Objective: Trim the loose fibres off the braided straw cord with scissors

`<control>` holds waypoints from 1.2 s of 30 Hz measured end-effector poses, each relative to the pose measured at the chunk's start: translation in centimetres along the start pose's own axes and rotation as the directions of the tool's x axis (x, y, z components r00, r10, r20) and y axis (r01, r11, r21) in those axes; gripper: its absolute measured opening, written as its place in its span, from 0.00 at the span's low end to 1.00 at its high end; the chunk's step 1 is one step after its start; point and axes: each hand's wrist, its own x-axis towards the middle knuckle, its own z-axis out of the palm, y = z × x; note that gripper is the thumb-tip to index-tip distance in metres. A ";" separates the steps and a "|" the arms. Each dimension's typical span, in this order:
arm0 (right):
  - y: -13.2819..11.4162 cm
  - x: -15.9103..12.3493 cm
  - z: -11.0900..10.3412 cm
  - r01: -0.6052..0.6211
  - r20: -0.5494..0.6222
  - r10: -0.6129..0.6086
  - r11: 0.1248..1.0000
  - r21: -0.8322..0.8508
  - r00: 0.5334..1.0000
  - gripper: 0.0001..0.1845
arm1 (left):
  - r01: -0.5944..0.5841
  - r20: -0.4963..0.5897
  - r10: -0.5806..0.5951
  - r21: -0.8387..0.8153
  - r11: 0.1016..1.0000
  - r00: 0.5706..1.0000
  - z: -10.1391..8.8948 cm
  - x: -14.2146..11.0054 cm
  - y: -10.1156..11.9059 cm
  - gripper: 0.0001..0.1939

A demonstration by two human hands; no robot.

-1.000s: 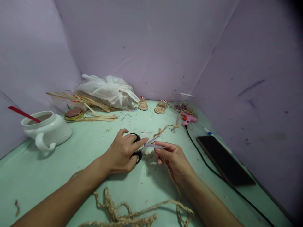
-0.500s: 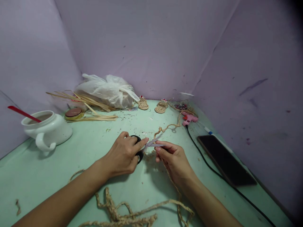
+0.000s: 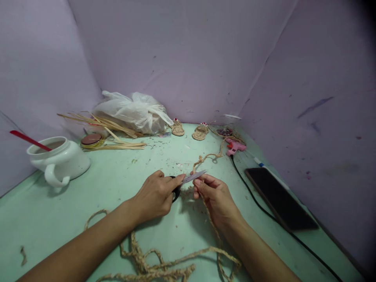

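Observation:
My left hand (image 3: 158, 194) is closed round the black handles of a pair of scissors (image 3: 192, 178), whose blades lie together and point right. The blades reach right up to the fingertips of my right hand (image 3: 216, 194). My right hand pinches a braided straw cord (image 3: 212, 223) between thumb and fingers. Part of the cord runs down from that hand to a loose tangle at the near edge. Beyond the blades, a thinner stretch of cord (image 3: 207, 156) leads to a pink glue gun (image 3: 235, 147). The exact spot where blades and cord meet is hidden by my fingers.
A white pot (image 3: 73, 158) holding a red stick stands at left. Dry straw strips (image 3: 120, 147) lie before a white plastic bag (image 3: 138, 111). Two small woven sandals (image 3: 199, 132) sit at the back wall. A phone (image 3: 279, 197) and black cable (image 3: 249, 197) are at right.
The scissors have gone from spread blades to closed blades, and the fingers of my left hand have drawn together. My right hand has hardly moved and keeps its pinch on the cord.

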 end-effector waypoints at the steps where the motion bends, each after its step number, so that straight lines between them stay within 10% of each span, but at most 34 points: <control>1: 0.0 0.1 0.0 -0.009 -0.029 0.009 1.000 0.024 1.000 0.08 | 0.023 -0.038 -0.026 -0.083 0.996 0.999 -0.1 0.1 0.1 0.26; 5: 0.0 0.1 -0.1 -0.059 -0.104 0.067 0.995 0.076 0.992 0.12 | 0.243 -0.203 -0.363 -0.450 0.859 0.909 -0.4 0.6 0.3 0.16; 9: 0.2 -0.2 0.2 -0.106 -0.089 0.104 0.994 -0.022 0.991 0.09 | 0.337 -0.119 -0.633 -0.764 0.551 0.765 -0.6 1.2 0.6 0.16; 23: 2.7 -1.9 0.4 -0.171 0.202 0.297 0.862 -0.477 0.933 0.08 | 0.454 0.487 -0.503 -0.869 -0.196 0.715 -1.2 2.2 0.9 0.18; 36: 1.9 -1.6 0.9 -0.172 0.161 0.220 0.948 -0.270 0.962 0.12 | 0.183 0.191 -0.689 -0.979 -0.086 0.699 -0.6 2.1 0.9 0.20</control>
